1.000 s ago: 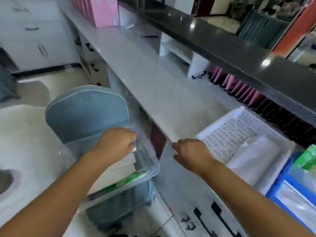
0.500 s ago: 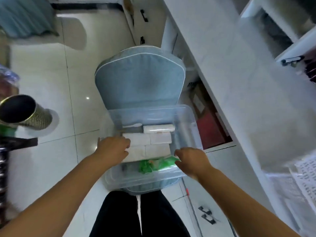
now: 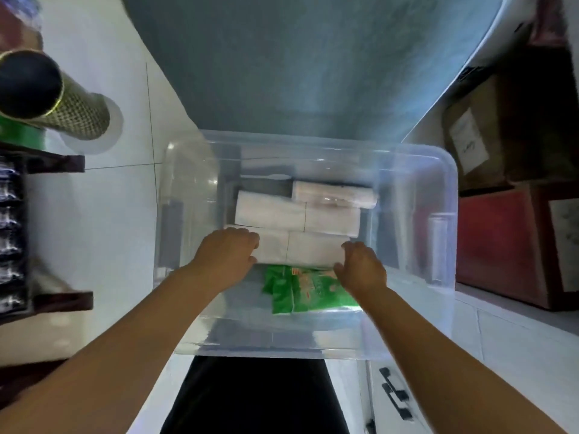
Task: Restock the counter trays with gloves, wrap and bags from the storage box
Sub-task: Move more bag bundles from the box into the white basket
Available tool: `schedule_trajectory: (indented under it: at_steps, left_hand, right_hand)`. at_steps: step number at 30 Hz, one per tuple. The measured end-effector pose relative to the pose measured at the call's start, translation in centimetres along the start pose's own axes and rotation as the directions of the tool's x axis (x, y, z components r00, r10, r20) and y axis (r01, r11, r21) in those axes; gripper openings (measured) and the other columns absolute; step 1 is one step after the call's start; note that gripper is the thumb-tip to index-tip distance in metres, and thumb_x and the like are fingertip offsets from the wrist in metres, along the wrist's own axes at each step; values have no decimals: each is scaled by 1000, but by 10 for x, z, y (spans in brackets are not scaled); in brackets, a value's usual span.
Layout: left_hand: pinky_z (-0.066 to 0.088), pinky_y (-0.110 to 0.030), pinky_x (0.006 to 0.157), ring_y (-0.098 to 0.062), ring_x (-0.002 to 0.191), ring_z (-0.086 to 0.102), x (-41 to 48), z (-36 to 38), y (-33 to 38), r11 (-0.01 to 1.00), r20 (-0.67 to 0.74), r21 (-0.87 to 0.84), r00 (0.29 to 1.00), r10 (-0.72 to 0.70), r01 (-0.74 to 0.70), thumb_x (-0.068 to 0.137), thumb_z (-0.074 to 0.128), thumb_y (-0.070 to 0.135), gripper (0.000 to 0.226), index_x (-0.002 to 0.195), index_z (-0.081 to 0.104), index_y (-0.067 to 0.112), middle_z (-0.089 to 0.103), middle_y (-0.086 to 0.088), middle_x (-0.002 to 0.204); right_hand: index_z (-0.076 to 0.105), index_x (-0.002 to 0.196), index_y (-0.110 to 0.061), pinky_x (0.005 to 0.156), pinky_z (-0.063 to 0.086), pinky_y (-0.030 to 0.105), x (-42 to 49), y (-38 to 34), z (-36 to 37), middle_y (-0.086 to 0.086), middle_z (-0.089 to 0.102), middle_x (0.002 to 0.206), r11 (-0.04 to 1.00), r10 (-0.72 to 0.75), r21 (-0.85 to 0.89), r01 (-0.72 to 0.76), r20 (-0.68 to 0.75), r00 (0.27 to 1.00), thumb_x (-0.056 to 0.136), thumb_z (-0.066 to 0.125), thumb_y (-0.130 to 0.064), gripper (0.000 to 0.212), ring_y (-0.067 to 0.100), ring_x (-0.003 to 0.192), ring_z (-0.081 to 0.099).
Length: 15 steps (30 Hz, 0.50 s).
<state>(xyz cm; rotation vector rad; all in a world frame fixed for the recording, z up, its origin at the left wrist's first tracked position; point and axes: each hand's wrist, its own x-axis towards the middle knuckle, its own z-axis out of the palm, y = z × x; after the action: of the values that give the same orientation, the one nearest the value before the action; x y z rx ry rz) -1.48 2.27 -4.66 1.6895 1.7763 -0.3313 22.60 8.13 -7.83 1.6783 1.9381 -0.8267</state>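
Both forearms reached down into the clear storage box (image 3: 440, 173). The left hand (image 3: 226, 255) curled over the near-left white pack (image 3: 274, 249), gripping it; the right hand (image 3: 361, 268) pinched the end of the near-right white pack (image 3: 313, 250). Three other white packs (image 3: 269, 213) lay farther in, and two green packets (image 3: 308, 291) lay nearest.

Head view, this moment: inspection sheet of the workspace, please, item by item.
Surface: blue-grey padded chair behind the box; what bears the box is unclear.
Job's things: clear plastic storage box, open; inside, white folded packs in rows, green printed packets nearest the person.
Clutter: gold mesh cylinder, left.
Hands: left hand and right hand each grip an end of the nearest pack row.
Cables: nothing seen.
Surroundings: white tiled floor; red carton and brown cardboard box, right.
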Motion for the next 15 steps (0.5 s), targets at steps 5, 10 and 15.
schedule_trajectory:
  at_steps: [5, 10, 15]
  left_hand:
    - [46, -34, 80, -24, 101, 57, 30, 33, -2, 1000, 20, -2, 1000, -3, 4, 89, 52, 30, 31, 117, 56, 18, 62, -4, 115]
    - [44, -31, 77, -22, 99, 57, 43, 48, -3, 998, 10, -52, 999, -31, 32, 88, 53, 30, 29, 115, 57, 20, 63, -2, 110]
    - [43, -31, 73, -22, 96, 57, 52, 46, -6, 990, -24, -121, 997, -78, 74, 86, 55, 27, 28, 113, 58, 18, 63, -3, 108]
  right_hand:
    - [35, 136, -5, 99, 42, 42, 41, 15, 32, 20, 43, 136, 906, 211, 350, -240, 120, 970, 82, 64, -19, 62, 35, 121, 47]
    - [37, 133, -2, 97, 44, 49, 63, 16, 43, 19, 48, 130, 751, 297, 573, -330, 153, 942, 74, 72, -18, 70, 35, 116, 50]
    - [52, 119, -1, 89, 52, 41, 69, 21, 41, 17, 63, 116, 529, 315, 742, -413, 280, 907, 64, 83, -11, 64, 31, 101, 61]
